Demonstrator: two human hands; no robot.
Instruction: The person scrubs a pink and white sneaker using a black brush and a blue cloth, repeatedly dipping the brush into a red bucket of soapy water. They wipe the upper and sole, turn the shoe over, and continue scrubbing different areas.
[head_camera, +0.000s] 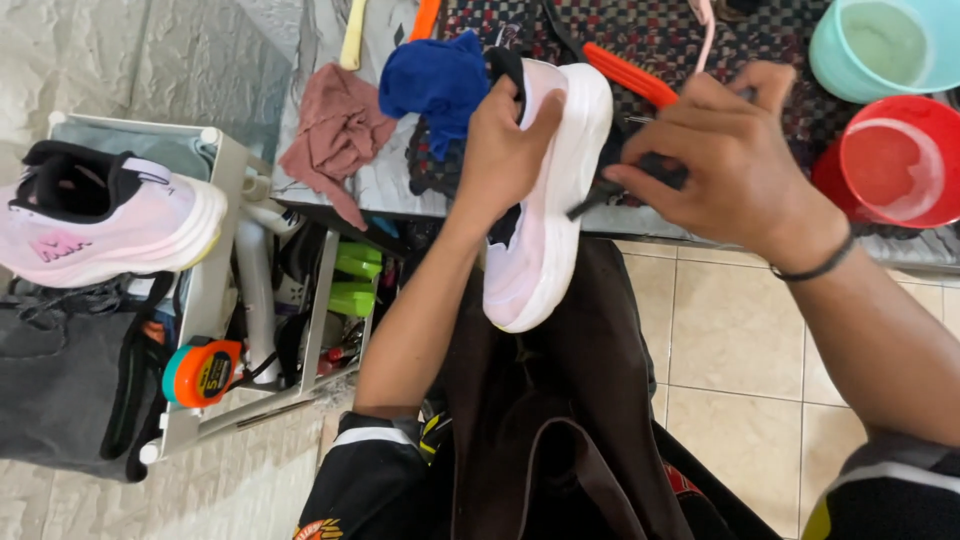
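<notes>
Gripping the shoe (545, 190) by its heel, the left hand (500, 150) is clenched around it; the sole is turned sideways over the lap, seemingly to expose its edge. A dark brush (625, 180) is pinched in the right hand (735, 165), wrist bent, bristles against the sole. A second shoe (105, 215) is parked on the rack (215, 300).

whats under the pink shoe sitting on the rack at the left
The pink shoe rests on top of a white rack. Below it hang dark fabric and an orange tape measure. The shelf surface directly beneath the sole is covered by the shoe.
</notes>
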